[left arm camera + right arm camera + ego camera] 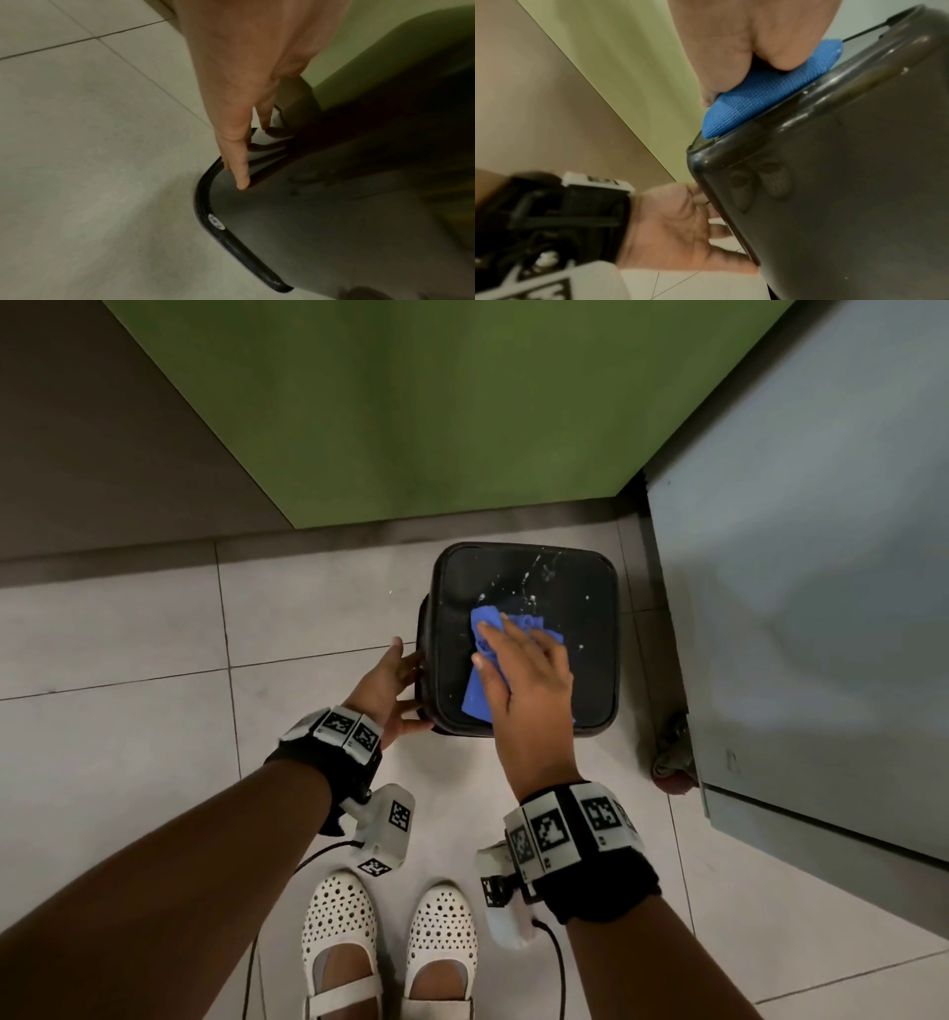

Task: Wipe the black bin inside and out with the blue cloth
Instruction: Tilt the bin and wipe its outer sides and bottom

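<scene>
Because the black bin point(524, 588) stood upside down on the floor point(128, 634), my right hand point(529, 675) pressed the blue cloth point(475, 695) flat against its upturned base, fingers spread. My left hand point(390, 690) braced its side, fingers straight, so it wouldn't slide.

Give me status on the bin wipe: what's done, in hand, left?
Done: little that shows. The bin stands upside down on the floor, its base up.
In hand: the right hand presses the cloth flat on that base, while the left hand steadies the bin's side.
Left: white specks remain on the far part of the base; the sides and inside look not yet wiped.
</scene>
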A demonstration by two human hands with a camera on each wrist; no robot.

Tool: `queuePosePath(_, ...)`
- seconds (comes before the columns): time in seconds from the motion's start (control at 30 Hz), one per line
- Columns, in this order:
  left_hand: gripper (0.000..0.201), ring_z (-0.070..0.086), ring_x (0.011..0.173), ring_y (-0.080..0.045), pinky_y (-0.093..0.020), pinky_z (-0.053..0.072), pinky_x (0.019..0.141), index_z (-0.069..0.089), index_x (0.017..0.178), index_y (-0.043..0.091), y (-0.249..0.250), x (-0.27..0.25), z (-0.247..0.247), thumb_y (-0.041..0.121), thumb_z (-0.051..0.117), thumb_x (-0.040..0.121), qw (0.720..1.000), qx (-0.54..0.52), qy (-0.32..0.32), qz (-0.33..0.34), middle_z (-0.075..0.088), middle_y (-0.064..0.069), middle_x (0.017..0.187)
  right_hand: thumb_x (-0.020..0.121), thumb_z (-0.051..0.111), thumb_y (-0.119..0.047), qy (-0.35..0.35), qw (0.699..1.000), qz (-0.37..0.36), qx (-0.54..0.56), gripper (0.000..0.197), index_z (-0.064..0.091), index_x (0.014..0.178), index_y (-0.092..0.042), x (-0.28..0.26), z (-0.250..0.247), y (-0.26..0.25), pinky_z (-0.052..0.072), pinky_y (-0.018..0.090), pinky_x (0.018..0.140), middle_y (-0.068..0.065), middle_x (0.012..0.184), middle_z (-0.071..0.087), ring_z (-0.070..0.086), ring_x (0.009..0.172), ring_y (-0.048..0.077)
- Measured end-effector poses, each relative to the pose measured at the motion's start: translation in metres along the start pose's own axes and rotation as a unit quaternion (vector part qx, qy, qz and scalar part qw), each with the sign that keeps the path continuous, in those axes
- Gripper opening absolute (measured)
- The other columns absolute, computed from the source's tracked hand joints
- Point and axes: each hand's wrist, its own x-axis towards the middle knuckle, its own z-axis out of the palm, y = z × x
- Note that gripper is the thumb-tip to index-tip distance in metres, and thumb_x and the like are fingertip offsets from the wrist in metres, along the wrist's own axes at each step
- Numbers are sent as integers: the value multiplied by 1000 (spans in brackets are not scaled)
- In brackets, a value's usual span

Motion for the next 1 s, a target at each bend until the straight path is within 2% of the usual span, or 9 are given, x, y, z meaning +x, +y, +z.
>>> queuePosePath(0.17, 48, 49, 122, -15, -41, 48, 89, 50, 128, 39, 16, -39, 11, 62, 29, 90, 992, 102, -31, 70, 52, 12, 133, 91, 48, -33, -39, 997, 29, 59, 41, 61, 122, -11, 2, -10, -2, 42, 48, 102, 7, 125, 63, 48, 121, 32)
queuePosePath(0.27, 37, 55, 103, 0, -23, 54, 68, 40, 133, 41, 26, -58, 25, 46, 34, 96, 979, 162, -41, 118, 57, 20, 116, 91, 57, -18, -15, 996, 38, 82, 33, 60, 122, -8, 13, -20, -4, 44, 43, 101, 8, 122, 64, 49, 119, 29)
queuePosePath(0.33, 43, 56, 96, 3, -11, 53, 61, 28, 141, 35, 31, -63, 33, 33, 35, 99, 970, 184, -41, 154, 54, 16, 124, 91, 57, -19, 3, 998, 23, 55, 35, 60, 123, -7, 26, -24, -5, 44, 43, 100, 8, 123, 64, 48, 119, 31)
queuePosePath(0.43, 58, 47, 119, -11, -24, 45, 88, 7, 148, 30, 35, -65, 38, 29, 38, 98, 958, 224, -32, 175, 38, 4, 147, 92, 54, -29, -54, 998, 28, 5, 45, 49, 134, -14, 48, -29, -6, 36, 48, 107, 5, 139, 51, 37, 130, 32)
queuePosePath(0.5, 63, 45, 127, -18, -32, 44, 92, -1, 148, 31, 36, -65, 37, 31, 38, 98, 958, 234, -29, 165, 34, 3, 150, 93, 51, -37, -150, 985, 43, -68, 59, 29, 146, -22, 58, -30, -5, 20, 47, 115, -1, 155, 24, 16, 141, 29)
queuePosePath(0.6, 63, 47, 116, -18, -41, 49, 80, -3, 147, 37, 37, -66, 38, 32, 37, 98, 968, 206, -23, 140, 35, 4, 148, 92, 51, -34, -216, 965, 24, -149, 71, 11, 150, -23, 58, -26, -7, 8, 47, 116, -1, 159, 2, 0, 146, 26)
queuePosePath(0.8, 57, 42, 122, -21, -51, 51, 76, 1, 145, 44, 33, -67, 39, 36, 33, 99, 982, 152, -17, 110, 28, 7, 152, 99, 36, -24, -250, 936, -95, -227, 56, 12, 149, -28, 75, -27, -5, 0, 48, 117, -8, 159, 4, 1, 147, 17)
queuePosePath(0.9, 55, 39, 109, -17, -42, 49, 61, 2, 143, 47, 32, -69, 44, 37, 32, 99, 986, 133, -17, 101, 28, 8, 151, 100, 34, -24, -230, 939, -42, -252, 54, 12, 149, -32, 89, -41, 11, -2, 54, 115, -9, 159, 2, -1, 147, 19)
queuePosePath(1.0, 54, 39, 108, -19, -45, 49, 65, 3, 142, 50, 33, -67, 48, 35, 32, 99, 989, 111, -20, 100, 29, 8, 150, 99, 34, -21, -190, 954, 52, -226, 53, 16, 149, -29, 96, -39, 11, 3, 54, 116, -5, 159, 6, 0, 147, 24)
